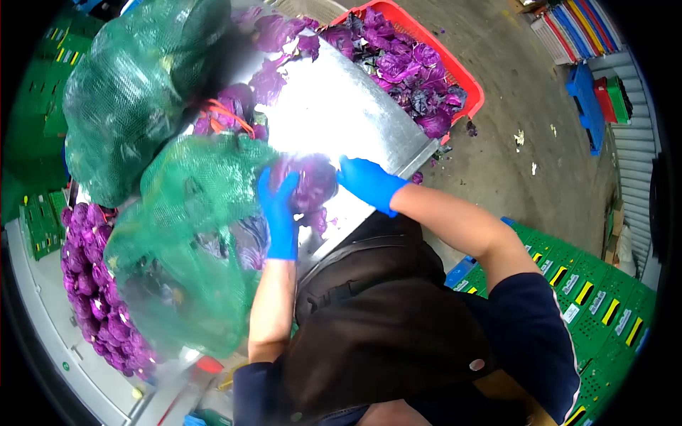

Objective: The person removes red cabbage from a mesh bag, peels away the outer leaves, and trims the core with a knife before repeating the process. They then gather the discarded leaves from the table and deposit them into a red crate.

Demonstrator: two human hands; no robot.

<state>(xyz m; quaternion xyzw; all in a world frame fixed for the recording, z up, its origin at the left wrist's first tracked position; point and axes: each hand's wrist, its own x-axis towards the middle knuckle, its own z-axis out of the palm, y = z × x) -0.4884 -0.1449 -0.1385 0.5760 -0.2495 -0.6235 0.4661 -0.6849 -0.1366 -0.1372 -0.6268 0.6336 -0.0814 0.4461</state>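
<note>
1. Currently, your left hand (278,209), gloved in blue, has its thumb and fingers spread against the left side of a purple cabbage (310,183).
2. Your right hand (368,184), also gloved, is curled at the cabbage's other side; motion blur hides whether it grips anything.
3. The cabbage is between your hands, over the metal counter (355,92), near its edge closest to you.
4. To your left, a slack green net bag (195,248) has cabbages inside; a bulging net bag (135,85) is beyond it.
5. Across the counter, purple leaves (398,60) fill a red crate (474,96).
</note>
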